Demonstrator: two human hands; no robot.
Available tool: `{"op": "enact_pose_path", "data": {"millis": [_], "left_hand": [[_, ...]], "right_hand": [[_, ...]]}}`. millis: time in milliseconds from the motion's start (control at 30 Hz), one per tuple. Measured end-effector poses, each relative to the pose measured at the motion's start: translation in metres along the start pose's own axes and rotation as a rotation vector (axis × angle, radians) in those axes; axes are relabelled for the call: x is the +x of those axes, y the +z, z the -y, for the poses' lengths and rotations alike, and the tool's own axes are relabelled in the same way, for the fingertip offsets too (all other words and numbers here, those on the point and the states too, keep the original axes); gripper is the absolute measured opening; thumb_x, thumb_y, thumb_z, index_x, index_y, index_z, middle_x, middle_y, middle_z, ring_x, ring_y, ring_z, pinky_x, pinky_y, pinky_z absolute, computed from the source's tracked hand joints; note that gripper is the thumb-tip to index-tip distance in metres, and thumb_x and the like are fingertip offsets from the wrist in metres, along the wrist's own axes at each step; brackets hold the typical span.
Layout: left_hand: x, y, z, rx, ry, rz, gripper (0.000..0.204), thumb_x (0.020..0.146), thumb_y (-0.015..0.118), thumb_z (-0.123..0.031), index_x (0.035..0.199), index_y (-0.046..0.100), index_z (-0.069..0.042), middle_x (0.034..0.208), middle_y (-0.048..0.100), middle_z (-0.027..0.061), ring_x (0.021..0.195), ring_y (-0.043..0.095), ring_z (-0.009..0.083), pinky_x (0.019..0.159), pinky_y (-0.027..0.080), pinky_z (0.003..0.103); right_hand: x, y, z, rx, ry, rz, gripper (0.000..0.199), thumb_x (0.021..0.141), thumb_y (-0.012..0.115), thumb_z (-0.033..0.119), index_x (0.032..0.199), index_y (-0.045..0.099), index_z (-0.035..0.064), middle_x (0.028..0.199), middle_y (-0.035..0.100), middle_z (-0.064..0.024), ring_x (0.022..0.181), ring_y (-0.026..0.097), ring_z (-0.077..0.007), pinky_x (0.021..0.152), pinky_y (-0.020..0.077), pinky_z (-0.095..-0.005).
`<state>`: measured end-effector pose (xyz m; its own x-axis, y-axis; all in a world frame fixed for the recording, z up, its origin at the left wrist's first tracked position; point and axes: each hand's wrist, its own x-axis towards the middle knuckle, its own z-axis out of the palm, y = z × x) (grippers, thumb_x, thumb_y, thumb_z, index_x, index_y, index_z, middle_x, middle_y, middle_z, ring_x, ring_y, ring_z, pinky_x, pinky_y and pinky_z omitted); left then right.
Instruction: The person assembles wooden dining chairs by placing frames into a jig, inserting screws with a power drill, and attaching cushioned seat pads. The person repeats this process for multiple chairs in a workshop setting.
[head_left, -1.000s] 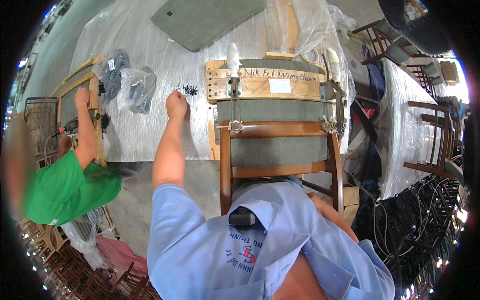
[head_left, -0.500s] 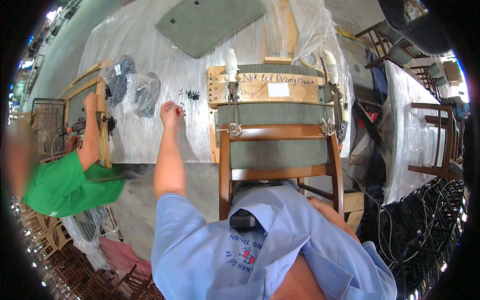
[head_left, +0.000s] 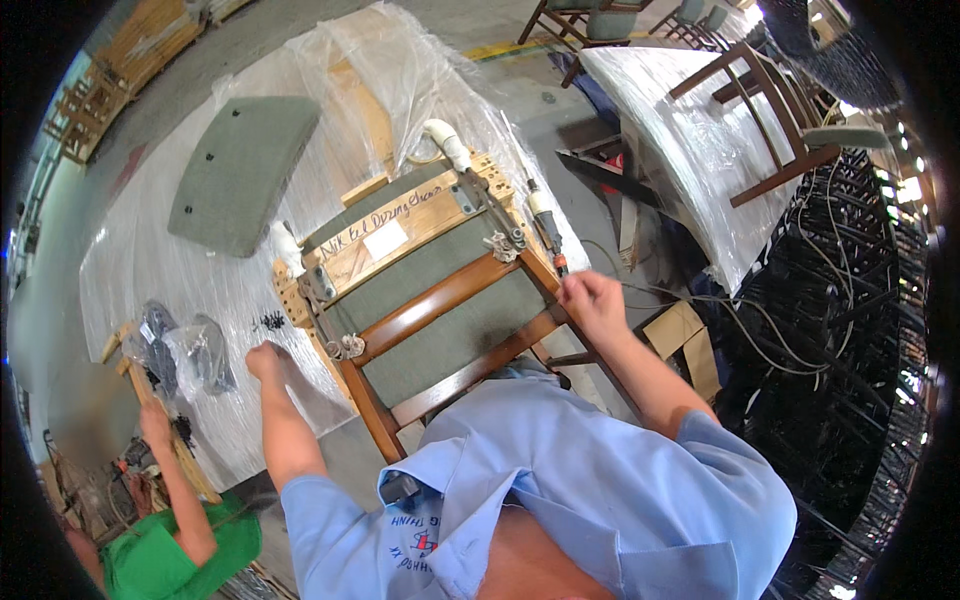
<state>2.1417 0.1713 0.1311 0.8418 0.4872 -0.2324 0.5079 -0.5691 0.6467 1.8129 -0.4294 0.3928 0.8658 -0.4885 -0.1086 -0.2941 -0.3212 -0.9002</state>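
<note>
The brown wooden chair frame (head_left: 430, 311) lies against a grey-green upholstered panel (head_left: 455, 335), under a wooden jig (head_left: 385, 245) with metal toggle clamps (head_left: 492, 200). My left hand (head_left: 264, 358) rests low over the plastic-covered table beside a small pile of black screws (head_left: 272, 320). Its fingers are curled closed; whatever they hold is hidden. At the chair's right side, my right hand (head_left: 595, 303) has its fingers closed at the orange end of a slim power screwdriver (head_left: 546, 222). The screwdriver lies along the jig's right edge; whether my fingers grip it is unclear.
Another grey-green panel (head_left: 245, 175) lies on the table's far left. A clear bag (head_left: 203, 352) sits left of the screws. A co-worker in a green shirt (head_left: 180, 550) works at the left. Hoses (head_left: 770, 345), a cardboard box (head_left: 682, 345) and another chair frame (head_left: 755, 120) are at the right.
The view has turned to the right, so the jig now appears tilted. My right hand has come up from beside the chair to the screwdriver's end. My left hand stays near the screws.
</note>
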Motion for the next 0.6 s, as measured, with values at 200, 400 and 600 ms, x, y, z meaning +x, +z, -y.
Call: {"op": "enact_pose_path", "data": {"millis": [200,400,600], "left_hand": [[-0.056,-0.028,-0.038,-1.054,-0.257,0.406,0.012,0.096,0.063,-0.011,0.090,0.060,-0.001,0.077,0.060,0.0072,0.071,0.061,0.0176,0.057,0.049,0.029],[-0.177,-0.104,-0.066,-1.280,-0.169,0.356,0.003,0.095,0.061,-0.002,0.094,0.061,0.001,0.091,0.065,0.0106,0.084,0.064,0.0198,0.075,0.057,0.029],[-0.298,-0.139,-0.060,-1.272,-0.096,0.263,0.004,0.096,0.065,-0.001,0.092,0.063,-0.002,0.094,0.066,0.0109,0.085,0.063,0.0189,0.075,0.055,0.029]], "right_hand": [[0.083,-0.043,-0.112,-0.490,0.104,-0.111,0.027,0.089,0.071,0.021,0.100,0.068,-0.0036,0.092,0.071,-0.0146,0.075,0.070,-0.0226,0.073,0.0550,-0.0369],[0.156,0.000,-0.133,-0.586,0.128,-0.089,0.066,0.079,0.080,0.038,0.125,0.057,-0.0037,0.125,0.060,-0.0245,0.113,0.062,-0.0397,0.096,0.0514,-0.0456],[0.175,0.005,-0.137,-0.529,0.235,0.006,0.065,0.078,0.080,0.042,0.121,0.057,-0.0024,0.119,0.064,-0.0252,0.112,0.063,-0.0415,0.094,0.0512,-0.0490]]}}
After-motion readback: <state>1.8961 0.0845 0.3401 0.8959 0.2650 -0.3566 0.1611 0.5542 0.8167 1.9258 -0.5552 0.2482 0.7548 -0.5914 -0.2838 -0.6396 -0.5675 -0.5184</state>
